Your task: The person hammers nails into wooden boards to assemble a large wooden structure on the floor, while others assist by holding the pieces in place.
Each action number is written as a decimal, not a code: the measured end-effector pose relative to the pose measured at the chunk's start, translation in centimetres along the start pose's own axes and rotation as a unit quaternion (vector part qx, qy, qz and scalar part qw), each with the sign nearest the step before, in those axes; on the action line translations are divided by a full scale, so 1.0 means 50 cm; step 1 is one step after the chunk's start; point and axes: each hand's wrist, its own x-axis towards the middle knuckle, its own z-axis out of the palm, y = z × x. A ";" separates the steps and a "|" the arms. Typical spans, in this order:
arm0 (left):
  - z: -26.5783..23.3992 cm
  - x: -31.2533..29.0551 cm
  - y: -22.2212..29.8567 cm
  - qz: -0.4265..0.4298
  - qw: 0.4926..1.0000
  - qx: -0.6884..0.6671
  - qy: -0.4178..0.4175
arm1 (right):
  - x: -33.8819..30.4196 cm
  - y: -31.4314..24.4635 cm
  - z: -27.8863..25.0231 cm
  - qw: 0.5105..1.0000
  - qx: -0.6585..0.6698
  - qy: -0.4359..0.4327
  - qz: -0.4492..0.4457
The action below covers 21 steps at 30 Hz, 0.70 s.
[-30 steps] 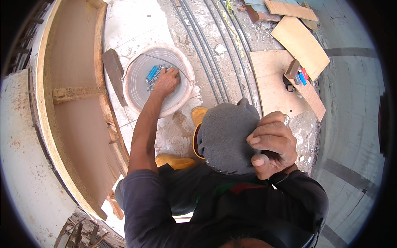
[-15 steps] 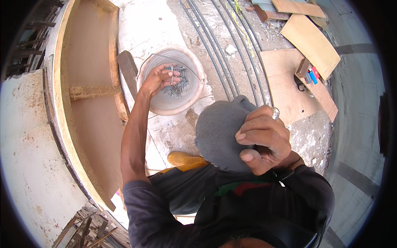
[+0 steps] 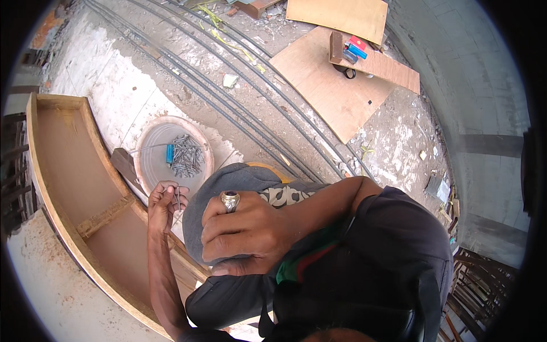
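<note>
My left hand [image 3: 163,200] is closed in a pinch on a thin nail [image 3: 178,198], at the near rim of a pale bucket [image 3: 152,137]. Inside the bucket lies a heap of grey nails [image 3: 188,156], and a small blue object [image 3: 170,153] rests at their left side. My right hand [image 3: 245,233], with a ring on one finger, hangs curled over my grey-clothed knee [image 3: 199,196]. Its fingers are bent inward, and whatever they hold, if anything, is hidden under them.
A curved wooden form [image 3: 85,105] stands at left, with a dark wood block [image 3: 126,165] between it and the bucket. Long steel bars [image 3: 228,94] cross the rubble floor. Plywood sheets [image 3: 319,68] lie beyond, one bearing a blue lighter [image 3: 357,51] and a red pack [image 3: 358,41].
My left hand has come out of the bucket toward me, still pinching a nail. My right hand has moved lower and to the left. The view has swung to the right.
</note>
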 end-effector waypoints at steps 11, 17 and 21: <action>-0.035 -0.287 -0.092 0.087 0.990 -0.083 0.069 | 0.065 0.073 0.094 0.958 0.164 -0.202 0.124; 0.136 -0.538 -0.319 0.148 0.910 -0.070 0.380 | 0.057 0.099 0.303 0.887 0.229 -0.362 0.174; 0.318 -0.650 -0.460 0.128 0.802 -0.176 0.556 | -0.043 0.146 0.478 0.810 0.217 -0.502 0.213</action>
